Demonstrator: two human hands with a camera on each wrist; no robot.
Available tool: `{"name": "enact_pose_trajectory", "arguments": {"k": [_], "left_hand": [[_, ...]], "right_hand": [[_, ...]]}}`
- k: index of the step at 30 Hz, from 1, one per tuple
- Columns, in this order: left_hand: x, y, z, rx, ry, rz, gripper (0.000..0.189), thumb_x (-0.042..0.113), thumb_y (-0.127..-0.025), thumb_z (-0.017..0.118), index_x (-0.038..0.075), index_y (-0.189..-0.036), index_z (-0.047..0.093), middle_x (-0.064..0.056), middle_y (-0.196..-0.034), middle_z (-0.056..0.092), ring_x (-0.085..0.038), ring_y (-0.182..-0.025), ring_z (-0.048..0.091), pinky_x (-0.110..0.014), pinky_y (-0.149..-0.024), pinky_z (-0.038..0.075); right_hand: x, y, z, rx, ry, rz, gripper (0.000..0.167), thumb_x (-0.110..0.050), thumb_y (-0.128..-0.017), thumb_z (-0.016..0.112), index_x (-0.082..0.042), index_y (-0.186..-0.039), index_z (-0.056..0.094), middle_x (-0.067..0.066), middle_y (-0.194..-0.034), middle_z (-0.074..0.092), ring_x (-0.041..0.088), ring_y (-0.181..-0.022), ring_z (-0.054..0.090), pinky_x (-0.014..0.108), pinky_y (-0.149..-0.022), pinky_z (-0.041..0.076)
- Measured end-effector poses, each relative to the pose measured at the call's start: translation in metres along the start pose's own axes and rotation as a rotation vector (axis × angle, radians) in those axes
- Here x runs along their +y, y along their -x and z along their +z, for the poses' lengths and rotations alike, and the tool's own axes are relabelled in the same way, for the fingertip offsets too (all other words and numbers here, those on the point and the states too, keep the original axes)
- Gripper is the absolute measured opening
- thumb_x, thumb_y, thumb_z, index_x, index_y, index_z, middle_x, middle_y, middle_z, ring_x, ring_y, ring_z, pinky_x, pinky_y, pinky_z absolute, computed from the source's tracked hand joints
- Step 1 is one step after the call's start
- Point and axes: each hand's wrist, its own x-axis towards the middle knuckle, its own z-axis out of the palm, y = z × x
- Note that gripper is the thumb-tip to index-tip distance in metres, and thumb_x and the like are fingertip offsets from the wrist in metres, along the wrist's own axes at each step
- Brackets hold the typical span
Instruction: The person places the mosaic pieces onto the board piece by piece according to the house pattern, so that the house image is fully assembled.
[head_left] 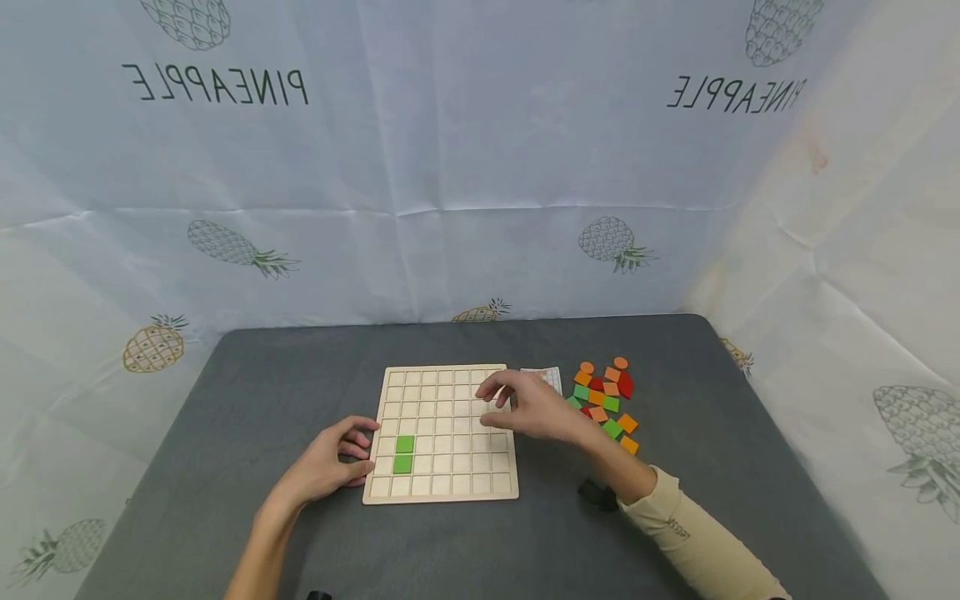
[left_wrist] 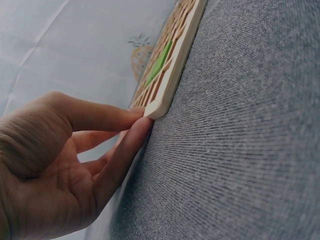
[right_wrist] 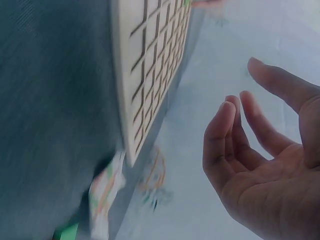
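A square wooden grid board [head_left: 453, 442] lies on the grey table. Two green square tiles [head_left: 403, 454] sit in its cells near the left side, one above the other. My left hand [head_left: 330, 458] holds the board's left edge; up close in the left wrist view, the thumb and a finger [left_wrist: 137, 132] meet at the board's corner. Over the right part of the board hovers my right hand [head_left: 536, 407], its fingers loosely bent and apart from the thumb. Nothing is between those fingers in the right wrist view.
Right of the board is a loose pile of orange, green and red pieces [head_left: 596, 397], some square, some round. A printed paper [head_left: 553, 379] lies partly behind my right hand. By the right forearm rests a small black object [head_left: 597, 495]. Pineapple-print cloth [head_left: 480, 250] hangs behind the table.
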Motion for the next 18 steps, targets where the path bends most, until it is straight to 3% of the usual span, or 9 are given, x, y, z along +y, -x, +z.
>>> {"name": "enact_pose_trajectory", "arguments": {"k": [8, 11, 18], "left_hand": [[0.0, 0.0, 0.001, 0.01, -0.005, -0.007, 0.06, -0.004, -0.09, 0.081, 0.0, -0.144, 0.057, -0.019, -0.119, 0.055, -0.024, -0.099, 0.06, -0.033, -0.069, 0.066], [0.0, 0.0, 0.001, 0.013, -0.01, -0.008, 0.06, -0.004, -0.09, 0.081, 0.0, -0.145, 0.057, -0.019, -0.119, 0.055, -0.024, -0.099, 0.06, -0.033, -0.069, 0.066], [-0.001, -0.001, 0.001, 0.009, -0.006, -0.004, 0.06, -0.004, -0.09, 0.081, 0.0, -0.145, 0.057, -0.019, -0.119, 0.056, -0.024, -0.099, 0.061, -0.033, -0.069, 0.066]], "right_hand": [[0.022, 0.033, -0.035, 0.111, -0.006, 0.067, 0.032, -0.02, -0.094, 0.086, -0.006, -0.122, 0.075, 0.018, -0.12, 0.076, 0.018, -0.098, 0.069, 0.027, -0.079, 0.059], [0.031, 0.045, -0.046, 0.139, 0.013, 0.091, 0.034, -0.021, -0.094, 0.086, -0.006, -0.123, 0.075, 0.018, -0.118, 0.076, 0.015, -0.096, 0.068, 0.028, -0.074, 0.059], [0.049, 0.071, -0.066, 0.164, -0.014, 0.169, 0.034, -0.021, -0.097, 0.084, -0.007, -0.126, 0.073, 0.021, -0.126, 0.072, 0.021, -0.101, 0.068, 0.03, -0.069, 0.061]]}}
